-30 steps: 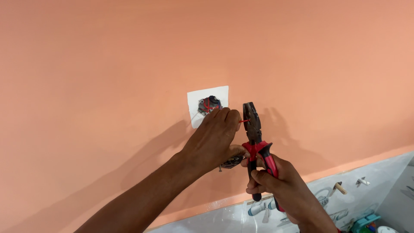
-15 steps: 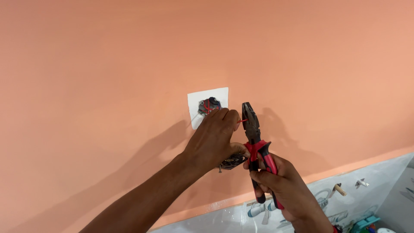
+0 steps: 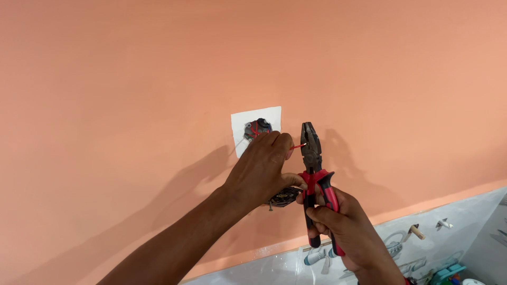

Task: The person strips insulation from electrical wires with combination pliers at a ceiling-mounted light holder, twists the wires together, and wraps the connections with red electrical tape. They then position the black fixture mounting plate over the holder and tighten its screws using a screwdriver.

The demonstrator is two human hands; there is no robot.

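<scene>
Pliers [image 3: 312, 153] with red and black handles stand upright against the orange wall [image 3: 132, 79], gripped around their handles by the right hand [image 3: 338, 221], which is closed tight on them. Their dark metal jaws point upward and sit just right of the left hand [image 3: 264, 169], level with its fingertips. A thin red wire [image 3: 297, 146] runs from the left fingers across to the pliers' jaws; whether the jaws pinch it cannot be told. The left hand is curled, its fingers pinching that wire, while a dark socket part [image 3: 285, 197] shows under its palm, touching it. Just above the left hand, a white square plate [image 3: 240, 129] on the wall frames an opening [image 3: 257, 126] with red wires inside. Lower right, a pale patterned surface [image 3: 465, 211] lies below the hands.
</scene>
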